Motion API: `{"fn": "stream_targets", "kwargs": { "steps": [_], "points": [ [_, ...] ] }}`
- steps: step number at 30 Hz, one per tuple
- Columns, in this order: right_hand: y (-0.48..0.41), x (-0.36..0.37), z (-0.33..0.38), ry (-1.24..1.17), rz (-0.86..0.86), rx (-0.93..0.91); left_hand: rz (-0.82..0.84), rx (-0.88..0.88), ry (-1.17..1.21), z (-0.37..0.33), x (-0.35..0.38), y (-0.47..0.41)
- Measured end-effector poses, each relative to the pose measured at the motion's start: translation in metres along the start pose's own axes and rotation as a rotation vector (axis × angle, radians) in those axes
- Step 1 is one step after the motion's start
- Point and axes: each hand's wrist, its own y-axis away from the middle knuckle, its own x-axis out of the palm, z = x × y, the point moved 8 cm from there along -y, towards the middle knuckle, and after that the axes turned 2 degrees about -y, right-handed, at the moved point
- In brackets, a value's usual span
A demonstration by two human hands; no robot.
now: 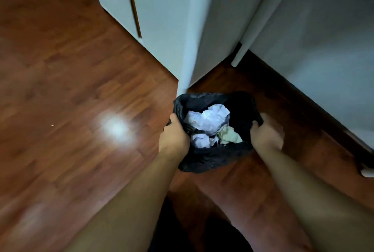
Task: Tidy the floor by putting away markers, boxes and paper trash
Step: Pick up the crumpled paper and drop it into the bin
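A black trash bag [210,158] hangs open just above the wooden floor, in the centre of the head view. Inside it lie crumpled white paper [208,119] and a crumpled greenish piece [229,135]. My left hand [174,136] grips the bag's left rim, thumb over the edge. My right hand [266,132] grips the right rim and looks blurred. Both hands hold the mouth of the bag apart. No markers or boxes show.
A white cabinet [162,19] with a thin brown handle stands behind the bag, its corner almost touching the rim. A white furniture leg [242,49] and a pale panel [323,59] fill the right. Dark wooden floor [60,90] spreads left, with a tiny speck [52,125].
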Motion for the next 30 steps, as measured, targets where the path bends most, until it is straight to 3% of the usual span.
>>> {"fn": "stream_targets", "kwargs": {
  "steps": [6, 11, 14, 15, 18, 20, 24, 30],
  "points": [
    [-0.051, 0.039, -0.02, -0.071, -0.07, 0.116, -0.014, 0.031, 0.029, -0.006, 0.045, -0.042],
    [-0.069, 0.046, -0.024, -0.272, -0.164, 0.133, -0.074, 0.004, 0.06, -0.018, 0.052, -0.056],
    [-0.034, 0.046, -0.033, -0.415, -0.317, 0.344, -0.084, -0.029, 0.157, -0.018, 0.055, -0.058],
    [-0.01, 0.056, -0.034, -0.562, -0.347, 0.459, -0.088, -0.026, 0.198, -0.018, 0.056, -0.056],
    [0.045, 0.114, -0.01, -0.991, -0.107, 0.632, -0.071, 0.019, 0.32, -0.02, 0.067, -0.049],
    [0.047, 0.13, 0.002, -0.986, 0.0, 0.559, -0.032, 0.049, 0.39, -0.022, 0.077, -0.051],
    [-0.001, 0.121, 0.006, -0.869, -0.059, 0.475, 0.051, 0.129, 0.522, -0.04, 0.088, -0.075],
    [-0.076, 0.113, 0.041, -0.863, 0.07, 0.395, 0.149, 0.159, 0.726, -0.077, 0.083, -0.133]
  ]
}}
